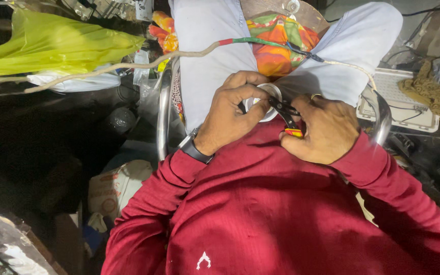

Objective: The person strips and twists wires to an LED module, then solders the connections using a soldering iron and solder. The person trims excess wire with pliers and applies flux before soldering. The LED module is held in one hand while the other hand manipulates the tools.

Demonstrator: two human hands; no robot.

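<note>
My left hand (230, 109) is closed around a small round white and metal part (270, 90), held over my lap. My right hand (324, 130) grips a pair of pliers (287, 116) with red and yellow handles. The dark jaws of the pliers touch the round part near its centre. A cord (189, 53) runs across my lap above the hands, pale on the left, then wrapped in red and green tape. I wear a dark red long-sleeved shirt, light grey trousers and a dark wristwatch (193, 148) on the left wrist.
A yellow-green plastic bag (52, 46) lies at the upper left. I sit on a chair with curved metal tube arms (163, 117). An orange patterned cloth (281, 43) shows between my knees. A white flat device (406, 99) and crumpled cloth (434, 86) lie at the right. A white sack (113, 188) sits on the dark floor.
</note>
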